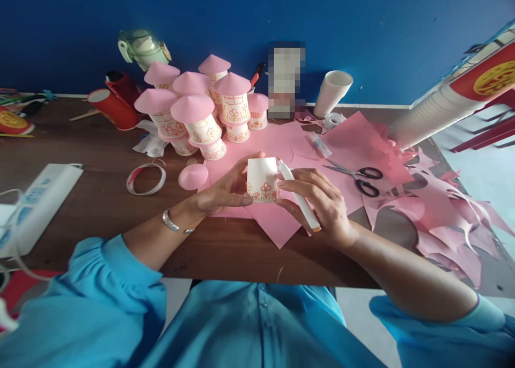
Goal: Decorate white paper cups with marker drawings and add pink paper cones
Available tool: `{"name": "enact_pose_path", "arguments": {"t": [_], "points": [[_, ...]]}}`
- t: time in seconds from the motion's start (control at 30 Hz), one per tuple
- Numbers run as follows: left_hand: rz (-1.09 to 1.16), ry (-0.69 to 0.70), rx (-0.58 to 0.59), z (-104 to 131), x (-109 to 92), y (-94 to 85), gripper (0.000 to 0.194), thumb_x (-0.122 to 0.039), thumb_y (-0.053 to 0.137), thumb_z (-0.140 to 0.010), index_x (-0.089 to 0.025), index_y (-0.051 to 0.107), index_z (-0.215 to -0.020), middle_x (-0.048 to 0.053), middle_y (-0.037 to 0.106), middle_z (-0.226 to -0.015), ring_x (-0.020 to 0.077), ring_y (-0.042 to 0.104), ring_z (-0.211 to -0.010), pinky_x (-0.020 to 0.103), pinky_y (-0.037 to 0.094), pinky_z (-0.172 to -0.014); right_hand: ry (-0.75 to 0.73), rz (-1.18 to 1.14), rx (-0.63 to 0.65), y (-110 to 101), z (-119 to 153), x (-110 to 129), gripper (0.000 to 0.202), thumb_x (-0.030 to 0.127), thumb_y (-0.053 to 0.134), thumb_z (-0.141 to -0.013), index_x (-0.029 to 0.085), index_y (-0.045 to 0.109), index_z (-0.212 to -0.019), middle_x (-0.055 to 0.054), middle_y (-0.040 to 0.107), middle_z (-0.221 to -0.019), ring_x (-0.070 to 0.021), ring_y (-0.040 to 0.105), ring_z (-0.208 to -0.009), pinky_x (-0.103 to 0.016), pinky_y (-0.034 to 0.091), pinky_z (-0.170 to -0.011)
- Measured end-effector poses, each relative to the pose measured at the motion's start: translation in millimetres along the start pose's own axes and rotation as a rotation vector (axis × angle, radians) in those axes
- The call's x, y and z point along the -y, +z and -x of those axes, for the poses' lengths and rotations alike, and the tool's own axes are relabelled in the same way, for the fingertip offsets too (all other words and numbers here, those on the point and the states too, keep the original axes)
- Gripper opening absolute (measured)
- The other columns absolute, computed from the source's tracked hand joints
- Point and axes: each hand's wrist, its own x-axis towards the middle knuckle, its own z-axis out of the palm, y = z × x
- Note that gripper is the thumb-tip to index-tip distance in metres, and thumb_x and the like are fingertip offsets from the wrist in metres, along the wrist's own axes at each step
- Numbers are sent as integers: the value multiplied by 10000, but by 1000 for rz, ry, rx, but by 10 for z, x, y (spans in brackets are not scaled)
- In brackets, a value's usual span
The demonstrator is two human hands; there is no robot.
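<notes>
A white paper cup (262,176), upside down with flowers and grass drawn round its lower part, is held by my left hand (228,190) from its left side. My right hand (322,201) grips a white marker (300,196) with an orange end; its tip is beside the cup's upper right edge, and fingers of this hand touch the cup's right side. Pink paper sheets (277,226) lie under the cup. Behind are several decorated cup towers with pink cone roofs (192,109), and a loose pink cone (193,176) lies left of my left hand.
Black-handled scissors (356,176), a glue tube (321,144) and pink scraps (438,212) lie on the right. Stacked white cups (332,93) stand by the blue wall. A tape roll (146,178), red cups (115,108) and a white power strip (40,204) are on the left.
</notes>
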Motion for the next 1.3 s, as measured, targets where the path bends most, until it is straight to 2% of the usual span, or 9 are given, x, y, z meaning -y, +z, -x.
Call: {"name": "enact_pose_path", "arguments": {"t": [0.13, 0.23, 0.33, 0.43, 0.53, 0.73, 0.83, 1.1, 1.3], "points": [[-14, -9, 42, 5, 44, 18, 911, -223, 902, -762, -415, 483, -1548, 85, 531, -1574, 368, 514, -1451, 538, 544, -1101, -20, -31, 38, 56, 19, 11, 388, 157, 724, -989, 242, 607, -1349, -93, 744, -1125, -242, 735, -1063, -415, 639, -913], [-75, 9, 2, 5, 63, 25, 972, -186, 931, -716, -429, 483, -1543, 74, 498, -1600, 361, 487, -1461, 508, 549, -1098, -36, -35, 64, 79, 32, 19, 388, 165, 726, -987, 219, 607, -1352, -117, 730, -1161, -253, 724, -1086, -421, 634, -923], [-127, 17, -24, 1, 46, 26, 978, -182, 929, -718, -416, 476, -1553, 91, 505, -1587, 369, 487, -1456, 510, 541, -1104, -39, -68, 37, 50, 29, 26, 413, 153, 721, -983, 207, 605, -1376, -121, 716, -1158, -249, 720, -1063, -401, 631, -907], [-159, -5, -59, -3, 8, 24, 994, -227, 934, -720, -417, 452, -1568, 94, 478, -1612, 386, 457, -1487, 552, 510, -1137, -46, -82, -21, -39, 14, 45, 352, 213, 637, -1038, 200, 621, -1390, -100, 683, -1060, -221, 704, -935, -361, 623, -796], [-172, -31, -90, -2, -18, 22, 1054, -258, 936, -715, -422, 393, -1603, 89, 485, -1601, 379, 464, -1487, 582, 479, -1169, -56, -86, 1, -129, -9, 82, 283, 261, 540, -1077, 194, 664, -1323, -72, 655, -957, -179, 665, -784, -310, 583, -655], [-159, -31, -95, 0, -15, 28, 1090, -243, 931, -714, -433, 356, -1622, 85, 544, -1533, 362, 526, -1436, 538, 522, -1124, 20, -194, 45, -130, -39, 159, 174, 136, 605, -955, 215, 598, -1110, 5, 700, -781, -146, 681, -632, -259, 544, -555], [-128, -34, -84, 0, -11, 35, 1055, -236, 921, -735, -440, 364, -1608, 84, 557, -1527, 352, 572, -1399, 542, 531, -1121, 7, -234, 39, -103, -41, 160, 162, 104, 621, -929, 225, 581, -1029, 10, 711, -762, -147, 705, -627, -253, 556, -558], [-132, -55, -75, -2, -58, 77, 1061, -243, 923, -728, -434, 359, -1607, 84, 524, -1566, 363, 548, -1442, 510, 559, -1097, -4, -221, 42, -64, -22, 151, 190, 68, 621, -937, 225, 583, -1037, 3, 724, -781, -142, 716, -656, -247, 573, -575], [-126, -50, -65, 2, -45, 61, 1049, -199, 925, -719, -454, 392, -1587, 81, 501, -1573, 358, 562, -1409, 537, 547, -1097, 11, -212, 71, -67, -29, 161, 166, 76, 621, -935, 217, 580, -1011, 10, 711, -757, -141, 715, -639, -239, 555, -562]]}}
